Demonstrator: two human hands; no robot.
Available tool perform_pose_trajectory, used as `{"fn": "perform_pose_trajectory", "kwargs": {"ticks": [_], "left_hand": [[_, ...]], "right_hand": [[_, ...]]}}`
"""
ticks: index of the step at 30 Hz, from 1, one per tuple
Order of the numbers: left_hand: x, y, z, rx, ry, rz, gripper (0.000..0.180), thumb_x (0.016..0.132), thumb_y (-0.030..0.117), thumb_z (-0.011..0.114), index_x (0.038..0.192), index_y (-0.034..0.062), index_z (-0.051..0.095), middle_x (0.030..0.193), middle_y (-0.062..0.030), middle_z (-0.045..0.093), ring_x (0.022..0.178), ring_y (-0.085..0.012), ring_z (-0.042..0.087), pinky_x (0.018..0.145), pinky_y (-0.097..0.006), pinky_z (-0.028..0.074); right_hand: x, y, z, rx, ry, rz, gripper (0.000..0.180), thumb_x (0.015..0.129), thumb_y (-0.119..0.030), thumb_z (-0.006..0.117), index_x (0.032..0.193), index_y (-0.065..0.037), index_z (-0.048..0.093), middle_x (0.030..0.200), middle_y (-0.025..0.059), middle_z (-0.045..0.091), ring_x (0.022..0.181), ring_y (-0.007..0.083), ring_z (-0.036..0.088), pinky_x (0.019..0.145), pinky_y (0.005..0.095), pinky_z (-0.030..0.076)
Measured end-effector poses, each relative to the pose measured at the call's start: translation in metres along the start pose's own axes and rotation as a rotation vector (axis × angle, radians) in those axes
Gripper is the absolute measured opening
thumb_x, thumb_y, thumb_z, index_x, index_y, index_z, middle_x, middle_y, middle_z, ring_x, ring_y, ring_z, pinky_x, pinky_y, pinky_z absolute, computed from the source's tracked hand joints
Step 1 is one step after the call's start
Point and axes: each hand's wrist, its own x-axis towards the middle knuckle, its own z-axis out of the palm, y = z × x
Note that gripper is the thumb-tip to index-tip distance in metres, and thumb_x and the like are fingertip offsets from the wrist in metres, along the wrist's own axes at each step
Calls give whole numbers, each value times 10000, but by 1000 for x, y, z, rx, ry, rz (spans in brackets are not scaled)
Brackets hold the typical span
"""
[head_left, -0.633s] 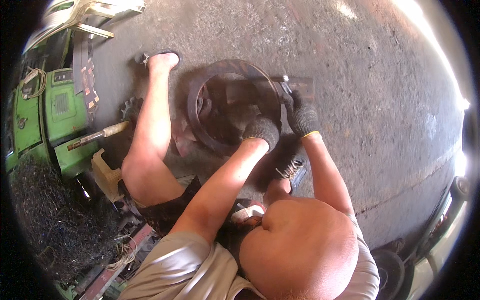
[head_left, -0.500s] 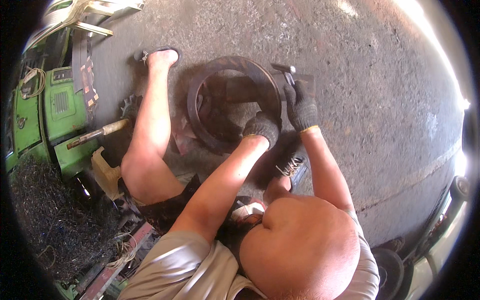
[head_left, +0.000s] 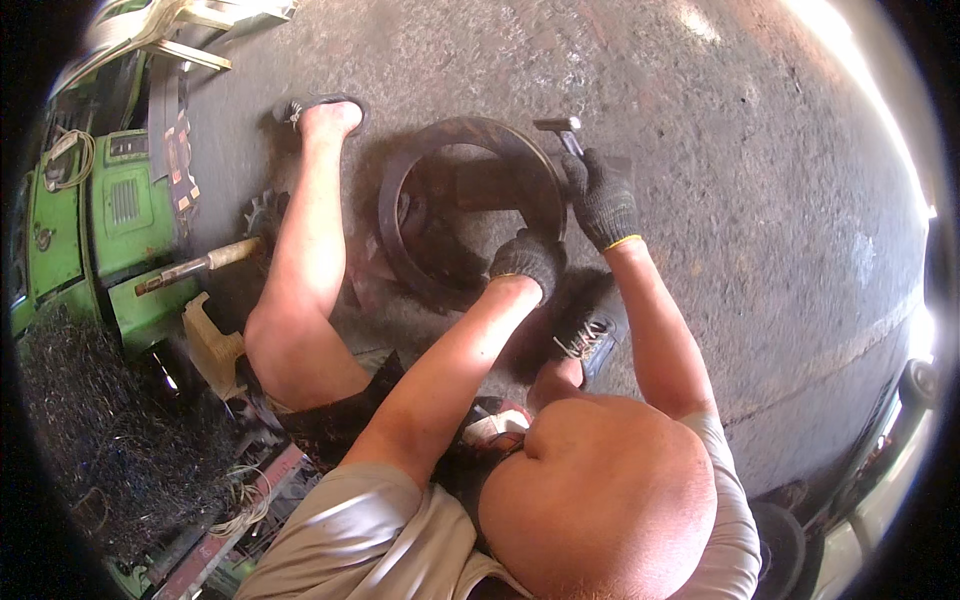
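Note:
A large dark metal ring [head_left: 470, 130] stands tilted over the concrete floor between my feet. My left hand [head_left: 530, 262], in a dark knit glove, is closed on the ring's near right rim; its fingertips are hidden behind the wrist and rim. In my right hand [head_left: 606, 203], gloved the same way, is a hammer [head_left: 558, 125] gripped by its handle. The hammer's head sits just off the far right edge of the ring, apart from it. Through the ring's opening a dark flat plate [head_left: 485, 186] shows on the floor.
To the left stand a green machine [head_left: 125, 205] and a heap of dark metal shavings [head_left: 120, 430]. A rod with a pale sleeve [head_left: 225, 255] lies beside my left leg. My right shoe [head_left: 595, 335] is close to the ring. A pale metal frame [head_left: 185, 50] stands at the far left.
My right hand and the hammer have moved slightly away from me, with the hammer's head shifting left. My left hand stays on the ring, which keeps nearly the same place.

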Motion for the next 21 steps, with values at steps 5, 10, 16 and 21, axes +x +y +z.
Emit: {"fn": "perform_pose_trajectory", "kwargs": {"ticks": [5,10,16,21], "left_hand": [[-1,1,-6,32,-123,6,377,1047,257,522,1311,47,688,1253,-282,718,1165,-442,707,961,-542,576],[7,-7,12,-36,-13,19,426,1017,328,556,1306,61,719,1247,-284,726,1207,-442,694,1017,-526,562],[0,-1,-1,40,-42,12,418,1010,330,556,1286,67,727,1237,-281,729,1228,-451,681,1014,-524,563],[-7,4,-17,-81,-69,-30,398,1005,329,554,1237,77,757,1251,-281,724,1215,-445,688,1009,-517,566]], "right_hand": [[3,3,1,-54,-23,-19,461,1059,-466,574,1283,-76,677,1155,303,729,1131,498,688,950,577,547],[3,-2,0,-46,3,-40,456,1059,-458,576,1246,-64,706,1148,298,734,1126,491,693,938,579,546],[9,-1,3,-28,41,-3,463,1056,-476,577,1258,-82,714,1142,302,737,1111,483,707,927,575,550],[17,4,6,-108,-30,-35,497,1069,-501,538,1301,-85,681,1134,301,741,1087,494,712,917,590,551]]}}
